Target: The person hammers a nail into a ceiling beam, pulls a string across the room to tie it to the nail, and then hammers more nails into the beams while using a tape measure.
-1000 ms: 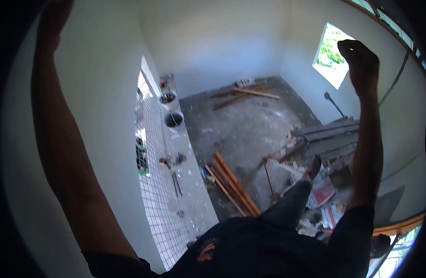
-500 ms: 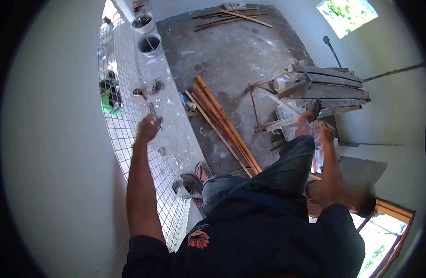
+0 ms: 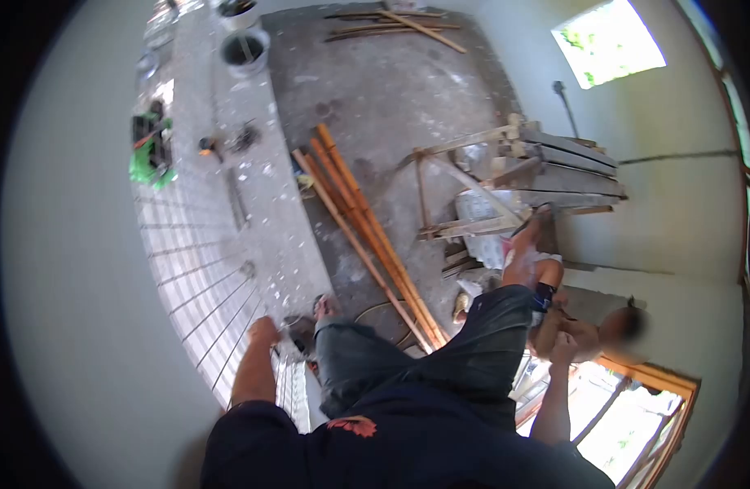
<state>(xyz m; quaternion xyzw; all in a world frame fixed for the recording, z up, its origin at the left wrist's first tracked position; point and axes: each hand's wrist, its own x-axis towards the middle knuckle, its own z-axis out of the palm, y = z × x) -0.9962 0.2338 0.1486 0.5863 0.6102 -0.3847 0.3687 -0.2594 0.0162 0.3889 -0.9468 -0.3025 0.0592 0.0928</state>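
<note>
My left hand (image 3: pixel 265 332) is closed, its fingers curled, beside the wire grid (image 3: pixel 216 318) and close to the pale ledge; I cannot make out anything in it. My right hand (image 3: pixel 564 349) is also closed, in front of another person (image 3: pixel 583 338) at the lower right, and what it holds, if anything, is hidden. One foot (image 3: pixel 326 308) rests at the edge of the ledge (image 3: pixel 281 220). My other foot (image 3: pixel 540 218) is on the wooden frame stacked with grey boards (image 3: pixel 566 175).
Long orange wooden strips (image 3: pixel 375 232) lie on the concrete floor (image 3: pixel 367 90). Buckets (image 3: pixel 244 50), a tool with an orange end (image 3: pixel 208 146) and a green bag (image 3: pixel 152 167) are at the upper left. An open window frame (image 3: pixel 648 379) stands at the lower right.
Both hands have moved down in view, the left away from the long tool on the ledge. More of the other person shows, and the whole view has shifted.
</note>
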